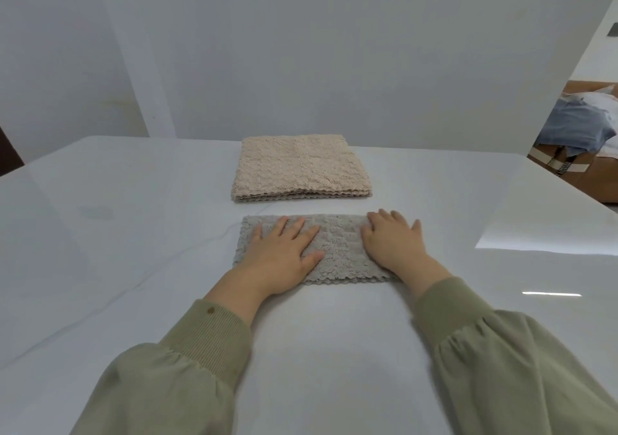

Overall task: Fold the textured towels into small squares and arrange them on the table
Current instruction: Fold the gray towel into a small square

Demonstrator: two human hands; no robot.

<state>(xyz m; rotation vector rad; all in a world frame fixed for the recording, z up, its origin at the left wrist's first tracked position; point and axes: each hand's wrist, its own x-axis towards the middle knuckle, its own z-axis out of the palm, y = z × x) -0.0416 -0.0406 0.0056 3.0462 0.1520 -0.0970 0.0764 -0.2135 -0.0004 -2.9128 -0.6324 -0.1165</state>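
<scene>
Both hands lie flat with fingers spread on a folded grey towel [337, 250] near the front of the white surface [133, 234]: the left hand [281, 254] on its left half, the right hand [391, 240] on its right edge. Just beyond it lies a folded beige towel [301, 170], apparently several layers thick.

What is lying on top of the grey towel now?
Both hands lie flat on the grey towel: left hand, right hand. The cloth beneath the palms is hidden.
</scene>
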